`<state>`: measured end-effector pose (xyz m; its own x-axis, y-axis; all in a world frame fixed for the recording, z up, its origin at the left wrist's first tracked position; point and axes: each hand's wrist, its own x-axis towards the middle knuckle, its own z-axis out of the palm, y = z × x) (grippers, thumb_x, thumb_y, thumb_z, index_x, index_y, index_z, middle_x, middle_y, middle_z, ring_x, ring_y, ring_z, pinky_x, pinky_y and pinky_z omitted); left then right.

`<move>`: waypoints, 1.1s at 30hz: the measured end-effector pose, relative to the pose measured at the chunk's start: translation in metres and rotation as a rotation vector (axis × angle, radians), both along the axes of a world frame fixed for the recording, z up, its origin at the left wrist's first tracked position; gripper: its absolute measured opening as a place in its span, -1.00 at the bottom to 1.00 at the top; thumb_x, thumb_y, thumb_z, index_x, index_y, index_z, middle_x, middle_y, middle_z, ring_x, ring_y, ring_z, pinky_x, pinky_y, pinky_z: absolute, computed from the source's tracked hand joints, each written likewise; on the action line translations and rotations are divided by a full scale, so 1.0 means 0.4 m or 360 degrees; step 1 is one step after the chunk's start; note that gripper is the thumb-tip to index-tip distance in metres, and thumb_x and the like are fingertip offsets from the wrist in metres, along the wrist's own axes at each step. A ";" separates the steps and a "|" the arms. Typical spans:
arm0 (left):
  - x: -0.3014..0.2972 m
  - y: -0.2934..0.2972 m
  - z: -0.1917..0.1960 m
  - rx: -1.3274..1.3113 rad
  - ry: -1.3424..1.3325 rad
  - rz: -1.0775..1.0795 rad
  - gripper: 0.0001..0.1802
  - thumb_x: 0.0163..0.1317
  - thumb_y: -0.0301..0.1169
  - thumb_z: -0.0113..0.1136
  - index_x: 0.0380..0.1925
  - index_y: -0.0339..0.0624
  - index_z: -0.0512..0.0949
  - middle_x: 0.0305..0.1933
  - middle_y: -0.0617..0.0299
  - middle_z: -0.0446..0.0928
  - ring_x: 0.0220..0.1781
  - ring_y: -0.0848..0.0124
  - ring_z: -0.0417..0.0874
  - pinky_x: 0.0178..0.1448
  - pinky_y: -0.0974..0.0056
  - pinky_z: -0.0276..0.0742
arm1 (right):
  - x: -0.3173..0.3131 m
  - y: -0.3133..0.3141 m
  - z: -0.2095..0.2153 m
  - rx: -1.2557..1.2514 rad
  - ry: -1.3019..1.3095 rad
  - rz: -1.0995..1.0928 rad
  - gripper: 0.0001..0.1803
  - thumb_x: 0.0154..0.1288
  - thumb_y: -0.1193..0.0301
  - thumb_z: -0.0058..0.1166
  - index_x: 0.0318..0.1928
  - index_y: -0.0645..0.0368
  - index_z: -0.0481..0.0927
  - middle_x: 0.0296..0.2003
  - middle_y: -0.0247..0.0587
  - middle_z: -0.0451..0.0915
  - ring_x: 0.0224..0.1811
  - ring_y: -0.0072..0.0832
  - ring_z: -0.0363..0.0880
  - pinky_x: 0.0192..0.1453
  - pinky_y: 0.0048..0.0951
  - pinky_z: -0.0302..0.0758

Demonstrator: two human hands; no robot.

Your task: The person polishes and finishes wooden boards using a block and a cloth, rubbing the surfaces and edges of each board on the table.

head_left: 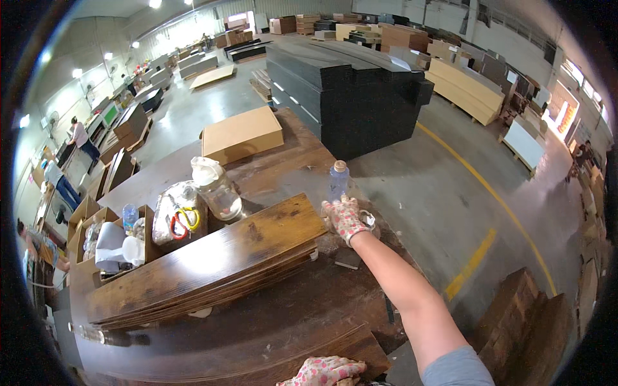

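My right hand [344, 219], in a white glove with pink spots, reaches out over the dark table. Its fingers are apart and bent a little downward, close to the base of a bluish clear bottle [338, 180] with a tan cap. A small white item [367, 219] lies beside its wrist. To its left is a stack of glossy brown wood-grain boards [212, 254]. My left hand [325, 372], gloved alike, is at the lower edge beside another brown board [309, 356]. Its fingers are bunched; what lies under them is mostly hidden.
Behind the stack stand a large clear jar [220, 193], a wrapped bundle with red-and-yellow scissors [184, 222], and an open carton [149, 238] of containers. A flat cardboard box [242, 136] lies farther off. Tall black panels [360, 103] rise beyond the table. People work at far left.
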<state>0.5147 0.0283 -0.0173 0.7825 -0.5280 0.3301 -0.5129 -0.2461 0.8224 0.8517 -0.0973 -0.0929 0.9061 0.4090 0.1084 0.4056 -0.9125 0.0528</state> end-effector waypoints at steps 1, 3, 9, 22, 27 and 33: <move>-0.001 -0.002 -0.005 0.0069 0.0015 -0.0042 -0.75 0.07 -0.40 0.23 -0.20 -0.15 0.61 -0.42 0.10 0.59 -0.40 0.15 0.63 -0.32 0.14 0.56 | 0.007 -0.011 0.003 -0.0081 0.0292 -0.0022 -0.60 0.23 0.20 0.09 0.05 0.03 0.57 -0.05 -0.11 0.62 0.10 -0.28 0.55 0.12 -0.09 0.40; -0.005 0.013 -0.010 0.0028 0.0034 0.0022 -0.74 0.06 -0.39 0.23 -0.20 -0.15 0.61 -0.47 0.13 0.55 -0.45 0.15 0.59 -0.37 0.12 0.52 | -0.033 -0.002 0.057 -0.0021 0.0303 0.0065 -0.62 0.22 0.25 0.12 0.04 0.06 0.58 -0.08 -0.08 0.64 0.03 -0.22 0.58 0.07 -0.13 0.46; -0.007 0.037 -0.039 0.0383 -0.0007 -0.0091 -0.53 0.13 -0.30 0.27 0.08 -0.07 0.51 0.11 0.05 0.50 0.10 0.00 0.55 0.05 0.08 0.55 | -0.386 -0.200 0.195 0.2534 0.0756 -0.0079 -0.52 0.25 0.36 0.16 0.17 0.22 0.48 0.00 -0.15 0.57 0.06 -0.40 0.56 0.16 -0.36 0.51; -0.128 0.187 -0.017 0.0919 -0.0419 0.0198 -0.30 -0.17 -0.24 0.40 0.06 -0.18 0.44 0.28 -0.02 0.34 0.32 -0.06 0.34 0.29 -0.16 0.31 | -0.774 -0.234 0.187 0.2925 0.0860 -0.0200 -0.55 0.36 0.46 0.03 0.23 0.32 0.41 0.10 -0.14 0.54 0.15 -0.46 0.48 0.28 -0.42 0.38; -0.148 0.174 -0.005 0.0810 -0.0390 0.0373 -0.37 -0.09 -0.35 0.37 0.09 -0.11 0.46 0.26 0.02 0.37 0.34 -0.07 0.30 0.37 -0.21 0.23 | -0.760 -0.297 0.170 0.2795 0.0970 -0.0141 -0.46 0.27 0.50 0.18 0.24 0.36 0.39 0.10 -0.21 0.53 0.14 -0.49 0.48 0.27 -0.44 0.40; -0.138 0.184 -0.011 0.0893 -0.0433 0.0241 -0.34 -0.15 -0.24 0.40 0.05 -0.10 0.47 0.15 0.05 0.41 0.24 -0.04 0.39 0.26 -0.17 0.33 | -0.752 -0.302 0.190 0.2547 0.1073 -0.0173 -0.38 0.24 0.45 0.24 0.29 0.31 0.36 0.12 -0.25 0.51 0.14 -0.50 0.49 0.29 -0.43 0.41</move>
<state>0.4597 0.1018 -0.0217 0.7892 -0.5682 0.2330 -0.6109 -0.6875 0.3925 0.5509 -0.2183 -0.0168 0.9727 0.2229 -0.0653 -0.0869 0.0882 -0.9923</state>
